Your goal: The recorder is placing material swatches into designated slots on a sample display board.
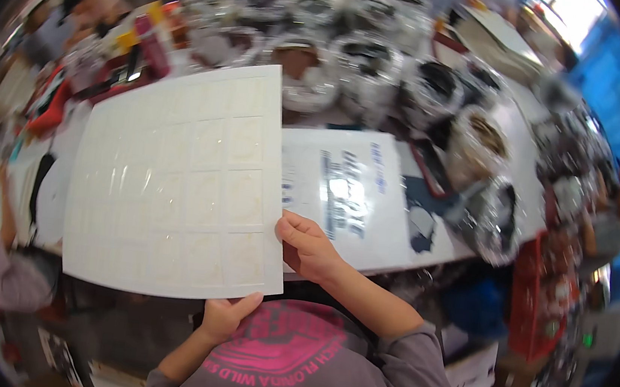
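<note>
A large white sheet [175, 187] is held up in front of me, tilted, with rows of pale rectangular patches on its face. My right hand [308, 248] pinches its right edge near the lower corner, thumb on the front. At the bottom edge my left hand [229, 317] grips the sheet, its thumb pressed on the front and the other fingers partly hidden behind. Behind the sheet, a white printed plastic package [370, 200] lies flat on the white table [463, 249].
Several clear plastic bags of small pieces, such as one bag [482, 140], line the table's far and right sides. A red crate [541, 293] stands at the right. A dark red tray [428, 164] lies near the bags. Other people work around, one with a sleeve [10, 275] at the left.
</note>
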### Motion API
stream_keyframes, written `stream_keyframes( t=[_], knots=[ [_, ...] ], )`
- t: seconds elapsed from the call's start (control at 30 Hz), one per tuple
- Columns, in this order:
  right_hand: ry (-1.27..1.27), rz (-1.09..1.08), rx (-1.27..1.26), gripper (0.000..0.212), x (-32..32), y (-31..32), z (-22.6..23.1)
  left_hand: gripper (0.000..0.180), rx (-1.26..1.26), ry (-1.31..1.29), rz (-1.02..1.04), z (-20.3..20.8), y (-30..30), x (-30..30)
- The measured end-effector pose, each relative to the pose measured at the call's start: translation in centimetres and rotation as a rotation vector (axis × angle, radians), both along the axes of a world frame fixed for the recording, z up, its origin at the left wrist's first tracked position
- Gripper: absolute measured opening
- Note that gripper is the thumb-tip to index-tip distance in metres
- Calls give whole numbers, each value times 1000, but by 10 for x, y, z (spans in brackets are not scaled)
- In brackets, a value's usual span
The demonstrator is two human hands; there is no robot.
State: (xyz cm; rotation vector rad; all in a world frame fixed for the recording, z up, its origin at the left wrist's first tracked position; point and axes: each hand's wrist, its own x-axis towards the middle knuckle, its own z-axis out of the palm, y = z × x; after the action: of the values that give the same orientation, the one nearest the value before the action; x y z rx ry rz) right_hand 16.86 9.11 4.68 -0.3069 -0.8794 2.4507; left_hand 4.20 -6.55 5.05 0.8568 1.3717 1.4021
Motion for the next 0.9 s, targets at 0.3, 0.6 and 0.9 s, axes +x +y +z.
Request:
stream_keyframes(
  t=[0.3, 0.6, 0.9],
  knots=[
    [-286, -459, -65, 37, 202, 10, -21, 76, -10, -652, -386, -44, -4, -30],
    [-1295, -1384, 576, 21, 329, 86, 6, 34, -352, -719, -131, -87, 1, -27],
    [-2088, -708, 836, 33, 450, 142, -15, 16, -484, -674, -180, -75, 21, -7]
  ],
)
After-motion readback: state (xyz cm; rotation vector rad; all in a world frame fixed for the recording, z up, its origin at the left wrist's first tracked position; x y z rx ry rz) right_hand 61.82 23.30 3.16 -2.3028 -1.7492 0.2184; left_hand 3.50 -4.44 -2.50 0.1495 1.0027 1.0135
